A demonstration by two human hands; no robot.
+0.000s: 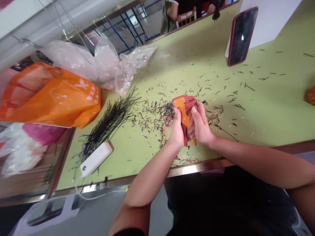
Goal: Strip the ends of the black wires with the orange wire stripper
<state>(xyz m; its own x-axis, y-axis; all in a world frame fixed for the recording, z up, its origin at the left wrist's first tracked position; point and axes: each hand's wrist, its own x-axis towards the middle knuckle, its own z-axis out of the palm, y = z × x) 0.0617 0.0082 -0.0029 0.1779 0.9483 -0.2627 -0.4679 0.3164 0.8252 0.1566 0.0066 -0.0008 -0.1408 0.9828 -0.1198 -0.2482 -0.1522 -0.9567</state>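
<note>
An orange and red wire stripper (184, 109) is held upright over the near middle of the table, its head away from me and its handles towards me. My left hand (177, 128) is closed on its left side, the thumb lying along the body. On the other side, my right hand (200, 124) has its fingers curled against the stripper; whether a wire is pinched there too is hidden. A heap of short wire ends with blue tips (168, 111) lies beside my left hand. Copper and black scraps (216, 116) are scattered by my right hand.
A bundle of black wires (108, 119) lies left, beside a white power bank (96, 158) with a cable. An orange bag (71, 98) and clear plastic bags (105, 62) stand at the left. A phone (243, 36) leans on a white box (268, 23). Another person (172, 13) is beyond the table.
</note>
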